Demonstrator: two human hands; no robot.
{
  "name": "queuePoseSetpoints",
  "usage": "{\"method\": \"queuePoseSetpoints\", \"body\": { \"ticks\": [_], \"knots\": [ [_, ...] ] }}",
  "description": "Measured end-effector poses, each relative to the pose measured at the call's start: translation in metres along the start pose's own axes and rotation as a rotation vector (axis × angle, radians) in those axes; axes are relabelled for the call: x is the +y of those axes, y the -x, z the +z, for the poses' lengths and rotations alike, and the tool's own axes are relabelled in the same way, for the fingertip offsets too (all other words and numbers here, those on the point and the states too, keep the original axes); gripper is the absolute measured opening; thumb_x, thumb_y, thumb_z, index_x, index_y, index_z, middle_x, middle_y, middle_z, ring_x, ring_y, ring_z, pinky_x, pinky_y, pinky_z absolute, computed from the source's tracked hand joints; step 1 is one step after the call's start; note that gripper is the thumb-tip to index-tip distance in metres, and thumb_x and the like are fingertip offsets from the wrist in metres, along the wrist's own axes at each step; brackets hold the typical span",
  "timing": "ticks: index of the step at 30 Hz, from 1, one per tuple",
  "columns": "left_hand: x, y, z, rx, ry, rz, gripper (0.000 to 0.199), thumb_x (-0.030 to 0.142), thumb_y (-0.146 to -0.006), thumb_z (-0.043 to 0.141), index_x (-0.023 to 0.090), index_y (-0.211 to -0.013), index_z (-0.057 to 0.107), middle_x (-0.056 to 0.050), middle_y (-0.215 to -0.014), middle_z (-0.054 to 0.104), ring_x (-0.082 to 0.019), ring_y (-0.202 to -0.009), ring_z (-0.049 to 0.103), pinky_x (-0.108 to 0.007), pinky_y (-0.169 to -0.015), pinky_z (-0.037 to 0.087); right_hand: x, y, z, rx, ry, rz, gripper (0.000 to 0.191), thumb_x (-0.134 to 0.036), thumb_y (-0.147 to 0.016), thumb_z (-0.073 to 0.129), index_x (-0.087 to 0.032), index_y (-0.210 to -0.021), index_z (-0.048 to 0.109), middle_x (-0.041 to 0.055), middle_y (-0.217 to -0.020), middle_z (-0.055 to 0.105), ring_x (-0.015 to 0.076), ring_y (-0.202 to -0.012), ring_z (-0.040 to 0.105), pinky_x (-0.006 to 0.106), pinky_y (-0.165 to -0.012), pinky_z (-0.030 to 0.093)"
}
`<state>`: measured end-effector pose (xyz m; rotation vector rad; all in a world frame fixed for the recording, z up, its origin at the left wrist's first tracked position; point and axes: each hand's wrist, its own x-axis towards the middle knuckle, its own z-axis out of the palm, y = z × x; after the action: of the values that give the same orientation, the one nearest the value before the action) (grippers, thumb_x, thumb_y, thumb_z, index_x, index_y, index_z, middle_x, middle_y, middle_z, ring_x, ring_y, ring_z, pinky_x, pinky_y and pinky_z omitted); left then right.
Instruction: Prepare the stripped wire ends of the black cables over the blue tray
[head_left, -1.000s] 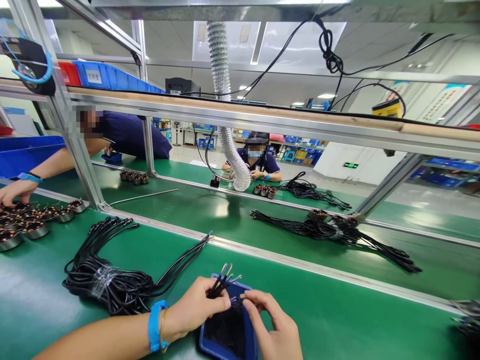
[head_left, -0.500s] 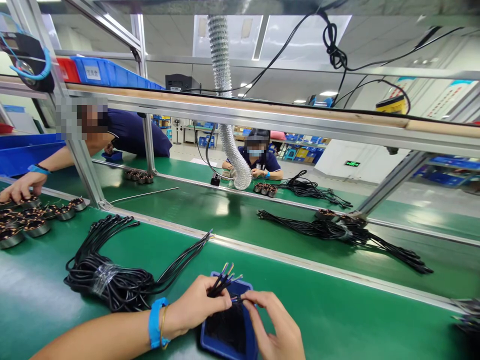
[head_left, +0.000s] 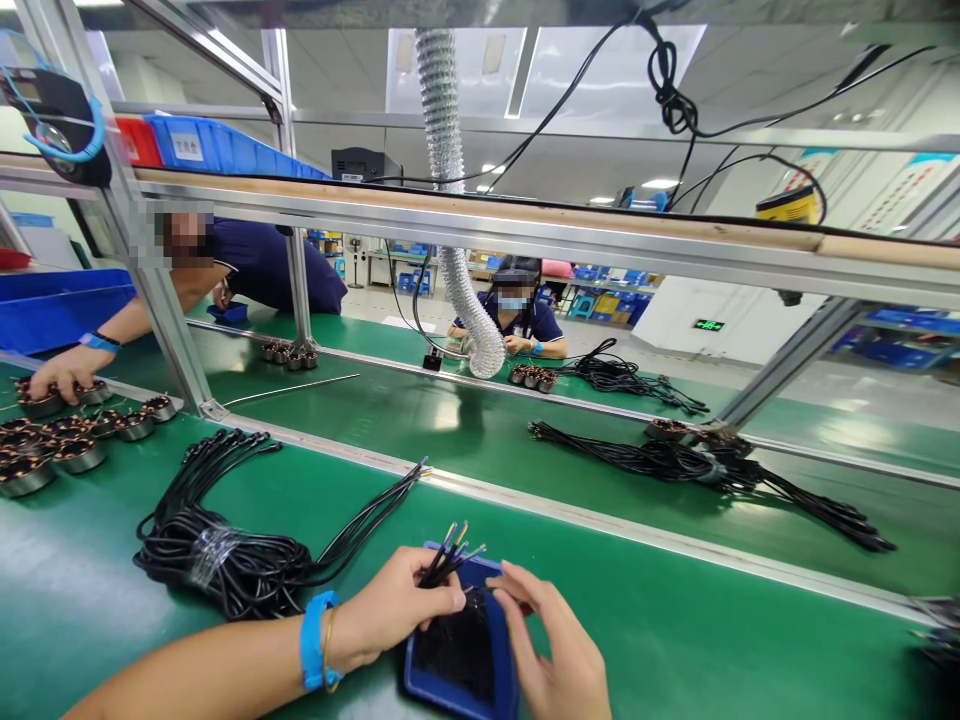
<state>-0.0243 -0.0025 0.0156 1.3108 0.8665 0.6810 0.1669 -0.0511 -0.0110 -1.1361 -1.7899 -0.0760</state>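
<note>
My left hand point(head_left: 397, 610), with a blue band at its wrist, is closed around several black cables point(head_left: 442, 565) whose thin coloured wire ends stick up past the fingers. Thumb and index finger of my right hand point(head_left: 551, 635) pinch together just right of them, at a small wire end too small to make out clearly. Under both hands lies a blue tray point(head_left: 499, 690) with a dark inside. A coiled bundle of black cables point(head_left: 255, 570), wrapped in clear film, rests on the green table to the left.
Metal-ringed copper coils point(head_left: 79, 455) stand at the far left, where another person's hand point(head_left: 71, 370) touches one. A metal rail point(head_left: 570, 513) crosses behind the tray. Beyond it lie more black cables point(head_left: 675, 462). A masked person point(head_left: 517, 325) sits opposite.
My right thumb and index finger have shifted slightly right and up, away from my left fingertips. The other person's hand at the left has moved right among the coils.
</note>
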Motion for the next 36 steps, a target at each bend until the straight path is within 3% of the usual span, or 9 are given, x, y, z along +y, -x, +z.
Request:
{"method": "queuePoseSetpoints", "body": {
  "ticks": [9, 17, 23, 29, 32, 36],
  "knots": [
    [0.005, 0.003, 0.000, -0.037, -0.017, -0.006, 0.021, 0.033, -0.071, 0.069, 0.015, -0.070, 0.058, 0.005, -0.061, 0.045, -0.010, -0.058, 0.037, -0.023, -0.052, 0.027, -0.004, 0.001, 0.000, -0.034, -0.066, -0.017, 0.025, -0.013, -0.097, 0.052, -0.020, -0.120, 0.057, 0.0048, -0.093, 0.072, 0.0140, -0.081, 0.071, 0.022, -0.074, 0.059],
    [0.007, 0.002, 0.000, -0.035, -0.059, 0.022, 0.022, 0.034, -0.071, 0.069, 0.014, -0.069, 0.059, 0.004, -0.062, 0.048, -0.011, -0.064, 0.039, -0.024, -0.061, 0.030, -0.006, -0.005, -0.002, -0.021, -0.016, -0.145, 0.019, -0.011, -0.096, 0.051, -0.018, -0.111, 0.062, 0.0067, -0.088, 0.074, 0.0146, -0.076, 0.071, 0.023, -0.070, 0.060],
    [0.006, 0.003, -0.001, -0.028, -0.080, -0.008, 0.025, 0.037, -0.070, 0.070, 0.015, -0.069, 0.060, 0.004, -0.061, 0.047, -0.011, -0.060, 0.039, -0.025, -0.058, 0.029, -0.008, -0.008, -0.001, -0.027, 0.052, -0.257, 0.030, -0.006, -0.093, 0.051, -0.020, -0.116, 0.064, 0.0046, -0.090, 0.077, 0.0168, -0.076, 0.073, 0.027, -0.070, 0.061],
    [0.008, 0.007, -0.001, -0.054, 0.028, -0.013, 0.015, 0.025, -0.069, 0.063, 0.015, -0.081, 0.061, 0.003, -0.072, 0.053, -0.011, -0.064, 0.042, -0.024, -0.058, 0.032, -0.012, -0.003, 0.001, -0.081, -0.173, -0.049, 0.027, -0.013, -0.094, 0.057, -0.023, -0.118, 0.063, 0.0053, -0.097, 0.077, 0.0172, -0.084, 0.075, 0.025, -0.077, 0.062],
    [0.005, 0.006, -0.001, -0.065, 0.119, -0.008, 0.025, 0.017, -0.063, 0.060, 0.016, -0.088, 0.056, 0.002, -0.082, 0.055, -0.012, -0.071, 0.047, -0.023, -0.058, 0.035, -0.012, 0.000, 0.006, -0.071, -0.230, 0.032, 0.026, -0.018, -0.091, 0.064, -0.023, -0.116, 0.064, 0.0043, -0.095, 0.077, 0.0162, -0.078, 0.075, 0.022, -0.074, 0.062],
    [0.000, 0.006, 0.000, -0.055, 0.148, 0.022, 0.026, 0.017, -0.063, 0.064, 0.019, -0.084, 0.048, 0.002, -0.083, 0.052, -0.013, -0.075, 0.050, -0.023, -0.058, 0.038, -0.019, -0.006, 0.018, -0.015, -0.335, 0.122, 0.013, -0.026, -0.092, 0.064, -0.022, -0.104, 0.068, 0.0025, -0.084, 0.077, 0.0150, -0.070, 0.075, 0.018, -0.068, 0.061]
  ]
}}
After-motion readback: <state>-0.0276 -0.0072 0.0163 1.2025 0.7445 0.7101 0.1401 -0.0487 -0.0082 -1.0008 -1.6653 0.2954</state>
